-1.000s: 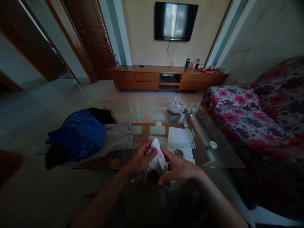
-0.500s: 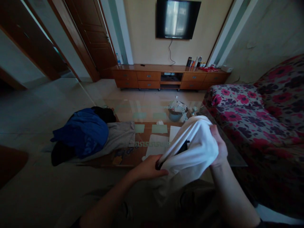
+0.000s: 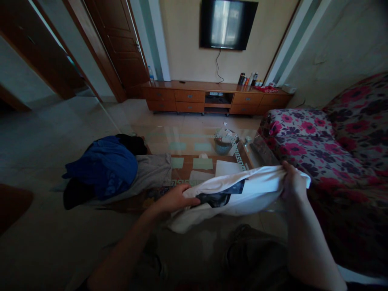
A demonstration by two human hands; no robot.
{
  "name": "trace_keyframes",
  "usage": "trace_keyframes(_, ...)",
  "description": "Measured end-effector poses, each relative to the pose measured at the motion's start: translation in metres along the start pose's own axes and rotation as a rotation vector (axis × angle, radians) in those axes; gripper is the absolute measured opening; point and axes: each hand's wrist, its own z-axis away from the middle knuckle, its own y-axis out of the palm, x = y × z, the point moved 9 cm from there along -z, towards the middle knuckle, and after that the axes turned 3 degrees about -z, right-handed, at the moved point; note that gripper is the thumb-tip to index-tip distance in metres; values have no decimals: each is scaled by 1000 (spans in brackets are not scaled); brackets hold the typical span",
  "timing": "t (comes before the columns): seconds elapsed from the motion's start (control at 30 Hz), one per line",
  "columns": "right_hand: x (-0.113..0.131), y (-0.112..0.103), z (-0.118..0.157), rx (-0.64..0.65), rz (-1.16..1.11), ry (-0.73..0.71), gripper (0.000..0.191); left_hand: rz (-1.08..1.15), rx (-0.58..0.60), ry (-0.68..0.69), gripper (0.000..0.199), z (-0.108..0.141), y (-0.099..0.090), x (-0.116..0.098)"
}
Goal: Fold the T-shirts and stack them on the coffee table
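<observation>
A white garment with a dark printed patch, which looks like a T-shirt (image 3: pixel 257 190), is stretched sideways between my hands above the near edge of the glass coffee table (image 3: pixel 182 137). My left hand (image 3: pixel 176 199) grips its left part, thumb on top beside the dark print. At the other end, my right hand (image 3: pixel 294 184) is closed round the fabric, and a bit of white cloth sticks out past it. The cloth sags in folds between them. To the left on the table lies a heap of clothes, with a blue garment (image 3: pixel 106 167) on top of black and grey ones.
Beneath the glass, papers (image 3: pixel 228 166) and a basket holding white scraps (image 3: pixel 223 147) show through. A flowered sofa (image 3: pixel 303 137) flanks the table on the right. Beyond stands a low wooden TV cabinet (image 3: pixel 189 96) with bottles on it, under a wall-mounted television (image 3: pixel 228 24).
My hands have moved apart, the left one leftward and the right one slightly rightward. The white cloth went from bunched up to drawn out long, showing more of its dark print.
</observation>
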Motion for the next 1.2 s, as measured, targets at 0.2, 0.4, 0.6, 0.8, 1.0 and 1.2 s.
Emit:
trace_keyframes(0.2,-9,12,8,247,831,-96,49,322,-55,37,49,-4,-2,4)
trace_keyframes(0.4,10,57,64,403,896,-367,41,798,49,-113,51,-2,28,10)
trace_keyframes(0.6,42,138,223,1259,304,-639,49,1074,165,-154,47,-2,49,-9)
trace_keyframes(0.8,31,149,268,1261,495,-846,66,1170,212,-214,41,-4,63,-6)
trace_keyframes(1.0,28,147,264,1228,430,-921,29,1107,218,-82,34,-6,58,-10)
trace_keyframes(1.2,24,128,190,897,25,-319,22,868,282,-175,47,1,64,3)
